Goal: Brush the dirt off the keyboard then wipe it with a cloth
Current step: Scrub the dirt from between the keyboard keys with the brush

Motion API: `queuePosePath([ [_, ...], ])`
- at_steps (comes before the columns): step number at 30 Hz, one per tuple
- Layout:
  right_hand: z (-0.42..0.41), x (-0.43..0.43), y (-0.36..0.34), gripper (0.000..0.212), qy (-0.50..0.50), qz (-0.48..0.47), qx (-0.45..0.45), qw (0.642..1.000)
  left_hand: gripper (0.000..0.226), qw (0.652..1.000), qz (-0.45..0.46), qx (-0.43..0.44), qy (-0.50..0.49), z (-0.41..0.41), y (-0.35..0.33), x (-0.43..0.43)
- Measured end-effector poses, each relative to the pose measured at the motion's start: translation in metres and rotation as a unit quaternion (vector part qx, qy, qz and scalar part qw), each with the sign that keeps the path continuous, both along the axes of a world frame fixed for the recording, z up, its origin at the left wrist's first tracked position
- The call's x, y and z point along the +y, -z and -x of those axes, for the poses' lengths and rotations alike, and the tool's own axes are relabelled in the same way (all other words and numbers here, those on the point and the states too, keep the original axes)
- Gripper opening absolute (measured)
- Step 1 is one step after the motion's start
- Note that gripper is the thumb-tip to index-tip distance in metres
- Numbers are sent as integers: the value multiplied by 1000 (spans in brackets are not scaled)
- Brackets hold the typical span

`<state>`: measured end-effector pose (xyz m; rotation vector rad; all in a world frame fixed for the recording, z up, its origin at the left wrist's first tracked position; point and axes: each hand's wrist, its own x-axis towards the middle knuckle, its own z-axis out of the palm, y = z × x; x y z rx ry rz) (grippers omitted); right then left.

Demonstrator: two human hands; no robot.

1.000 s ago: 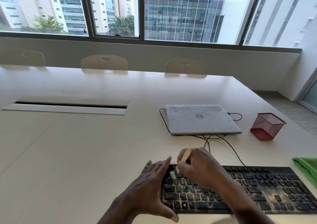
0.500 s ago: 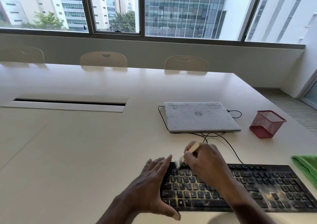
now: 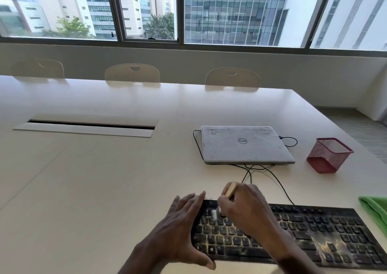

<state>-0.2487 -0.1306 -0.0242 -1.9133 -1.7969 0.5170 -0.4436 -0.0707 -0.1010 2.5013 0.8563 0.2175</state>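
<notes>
— Keyboard (image 3: 314, 231) where?
— Near right of the table (image 3: 104, 190). My left hand (image 3: 180, 227), fingers straight, braces its left end; it's light, prob slides. My right hand (image 3: 245, 208) grips the brush (image 3: 231, 190) by its stiff handle, bristles on the keys.

Long pale table (image 3: 104, 179), 3 beige chairs (image 3: 132, 73) behind it, wide windows (image 3: 240, 13), daylight, striped carpet (image 3: 360, 127).

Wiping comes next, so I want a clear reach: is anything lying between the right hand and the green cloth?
Nothing visible does. The right hand grips the brush over the left keys of the keyboard. The green cloth lies on the table past the keyboard's right end, with only keys between them.
</notes>
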Motion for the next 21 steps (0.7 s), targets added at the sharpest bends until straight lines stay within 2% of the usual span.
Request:
queuePosePath([
  [5, -2, 1, -2, 16, 30, -60, 35, 997, 146, 1000, 4, 8, -10, -3, 0, -4],
  [9, -3, -2, 1, 19, -14, -12, 12, 1000, 147, 1000, 8, 13, -14, -4, -2, -4],
  [14, -12, -1, -4, 16, 19, -55, 55, 997, 146, 999, 18, 23, -15, -9, -6, -6],
  [19, -16, -4, 0, 18, -9, -15, 21, 1000, 149, 999, 24, 39, -8, -17, -14, -7],
  [21, -18, -5, -1, 18, 3, -32, 40, 999, 151, 999, 24, 39, -6, -18, -14, -8],
])
